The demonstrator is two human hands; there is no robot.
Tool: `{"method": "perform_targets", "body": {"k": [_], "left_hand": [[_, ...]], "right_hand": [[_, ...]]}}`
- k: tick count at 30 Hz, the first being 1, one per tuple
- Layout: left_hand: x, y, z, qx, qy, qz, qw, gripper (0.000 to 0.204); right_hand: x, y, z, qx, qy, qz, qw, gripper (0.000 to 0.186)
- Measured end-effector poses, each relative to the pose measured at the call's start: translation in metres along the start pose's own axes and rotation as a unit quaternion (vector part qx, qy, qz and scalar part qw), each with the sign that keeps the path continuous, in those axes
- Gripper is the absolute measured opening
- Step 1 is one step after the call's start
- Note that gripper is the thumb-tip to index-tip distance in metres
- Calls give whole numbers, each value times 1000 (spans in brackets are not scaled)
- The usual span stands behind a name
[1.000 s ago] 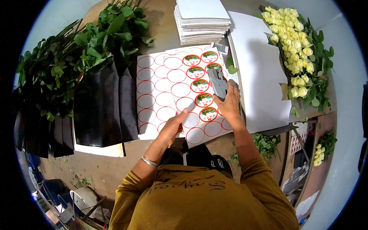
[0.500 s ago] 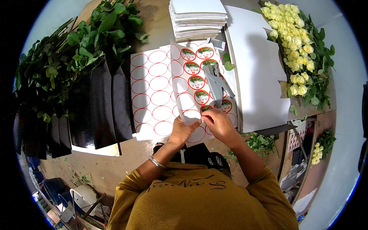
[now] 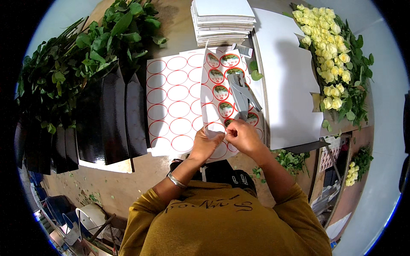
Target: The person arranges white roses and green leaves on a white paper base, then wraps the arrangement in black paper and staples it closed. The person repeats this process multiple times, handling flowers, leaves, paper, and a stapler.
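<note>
A sheet of round stickers, red-rimmed with green and white pictures, lies in front of me with its left side curled upward. My left hand pinches the near edge of this sheet between thumb and fingers. Just right of it, my right hand is closed, its fingertips beside the lowest printed sticker; whether anything sits between them is hidden. A grey stapler rests on the right part of the sheet. Underneath and to the left spreads backing paper with empty red-ringed circles.
Leafy stems and black wrapping sleeves fill the left side. A stack of white cards stands at the back. On the right are large white sheets and a bunch of pale yellow roses.
The sticker sheet's left side has lifted and curled further to the right. My right fingertips have moved slightly right, away from my left thumb, and curled in. My left hand stays nearly still.
</note>
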State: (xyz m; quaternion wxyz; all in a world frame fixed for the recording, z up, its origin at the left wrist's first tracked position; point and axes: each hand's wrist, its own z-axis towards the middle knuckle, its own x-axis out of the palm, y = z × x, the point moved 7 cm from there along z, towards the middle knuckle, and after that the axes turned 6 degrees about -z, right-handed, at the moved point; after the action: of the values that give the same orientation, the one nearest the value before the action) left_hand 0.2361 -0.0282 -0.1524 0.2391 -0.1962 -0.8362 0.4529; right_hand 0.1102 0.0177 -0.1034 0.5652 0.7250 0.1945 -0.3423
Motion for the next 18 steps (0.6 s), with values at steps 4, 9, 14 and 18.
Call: {"method": "perform_targets", "body": {"k": [4, 9, 14, 18], "left_hand": [[-9, -9, -1, -18, 5, 33, 999, 9], [-34, -4, -3, -10, -56, -8, 998, 21], [-49, -79, -28, 302, -169, 359, 867, 65], [-30, -94, -40, 109, 1, 63, 992, 32]], "right_hand": [[-7, -28, -3, 93, -4, 113, 989, 13], [-62, -45, -14, 140, -62, 185, 971, 10], [-77, -8, -23, 108, -148, 199, 963, 10], [-39, 70, -8, -51, -111, 193, 974, 17]]}}
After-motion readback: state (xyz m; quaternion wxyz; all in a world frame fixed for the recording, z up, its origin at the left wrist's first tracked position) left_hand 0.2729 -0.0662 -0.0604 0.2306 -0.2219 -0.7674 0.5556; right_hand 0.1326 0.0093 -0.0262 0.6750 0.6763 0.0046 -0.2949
